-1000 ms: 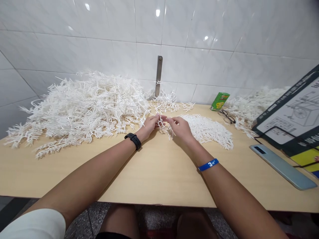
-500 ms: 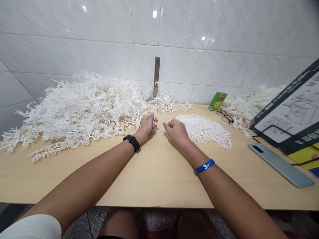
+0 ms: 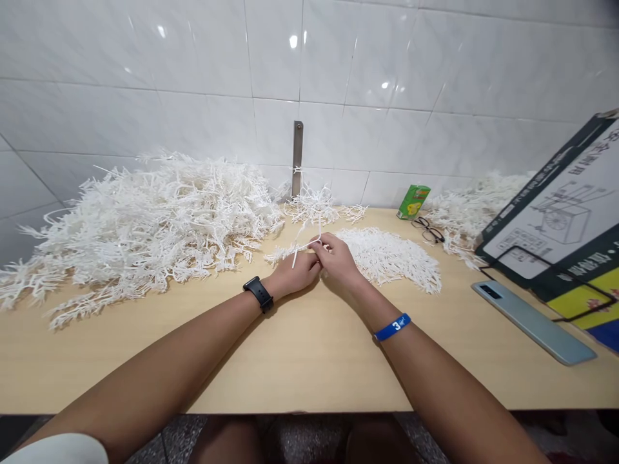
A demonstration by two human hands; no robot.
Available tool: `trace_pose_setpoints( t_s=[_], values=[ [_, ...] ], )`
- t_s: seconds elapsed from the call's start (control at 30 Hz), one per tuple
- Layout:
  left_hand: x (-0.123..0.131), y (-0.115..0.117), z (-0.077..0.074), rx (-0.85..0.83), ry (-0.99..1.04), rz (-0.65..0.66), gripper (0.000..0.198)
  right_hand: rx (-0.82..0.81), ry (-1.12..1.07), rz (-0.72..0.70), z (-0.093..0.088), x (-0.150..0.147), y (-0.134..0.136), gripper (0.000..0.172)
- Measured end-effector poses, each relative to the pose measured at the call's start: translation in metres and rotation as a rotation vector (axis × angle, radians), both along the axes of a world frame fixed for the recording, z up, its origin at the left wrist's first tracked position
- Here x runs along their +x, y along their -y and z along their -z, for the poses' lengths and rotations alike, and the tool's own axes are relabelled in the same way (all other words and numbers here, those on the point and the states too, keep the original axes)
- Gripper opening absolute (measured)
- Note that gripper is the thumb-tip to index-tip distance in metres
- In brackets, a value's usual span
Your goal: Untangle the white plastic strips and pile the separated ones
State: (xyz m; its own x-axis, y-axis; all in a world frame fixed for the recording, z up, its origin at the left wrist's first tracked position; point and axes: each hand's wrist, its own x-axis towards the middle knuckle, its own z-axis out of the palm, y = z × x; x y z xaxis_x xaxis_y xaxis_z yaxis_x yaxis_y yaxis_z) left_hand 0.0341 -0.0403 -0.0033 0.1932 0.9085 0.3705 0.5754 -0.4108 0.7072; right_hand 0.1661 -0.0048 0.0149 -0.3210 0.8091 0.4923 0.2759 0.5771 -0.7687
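My left hand (image 3: pixel 296 273) and my right hand (image 3: pixel 337 259) meet at the middle of the table, fingertips touching. Both are closed on a thin branched white plastic piece (image 3: pixel 305 245), whose prongs stick up and to the left over my left hand. The fingertips partly hide it. A large heap of similar white branched pieces (image 3: pixel 159 222) lies to the left. Just right of my right hand is a flatter pile of small white pieces (image 3: pixel 391 254). A few more branched pieces (image 3: pixel 313 205) lie behind my hands.
A metal strip (image 3: pixel 296 158) stands against the tiled wall. At the right are a green box (image 3: pixel 413 202), glasses (image 3: pixel 428 230), another white heap (image 3: pixel 464 209), a large printed carton (image 3: pixel 561 219) and a phone (image 3: pixel 534 322) on the table (image 3: pixel 309 361).
My hands have come together from apart, the left moving right and nearer to me. A branched piece now stands up between them. The view has tilted slightly upward.
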Motion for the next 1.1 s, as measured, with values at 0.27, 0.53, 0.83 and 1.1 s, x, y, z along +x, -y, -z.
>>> trace_pose_setpoints(
  t_s=[0.27,0.53,0.83,1.1],
  values=[
    [0.002,0.005,-0.007,-0.128,0.201,0.019,0.031,0.043,-0.329,0.176,-0.009,0.008,0.003,0.031],
    [-0.011,-0.019,-0.004,-0.23,0.718,-0.09,0.031,-0.076,-0.562,0.17,-0.003,0.014,-0.012,0.048],
    [-0.005,-0.006,-0.014,-0.353,0.742,0.172,0.044,-0.394,-0.741,-0.159,0.004,0.005,-0.014,0.035],
    [-0.002,-0.006,-0.013,-0.286,0.652,0.237,0.041,-0.52,-0.706,-0.255,0.006,0.002,-0.01,0.033]
  ],
)
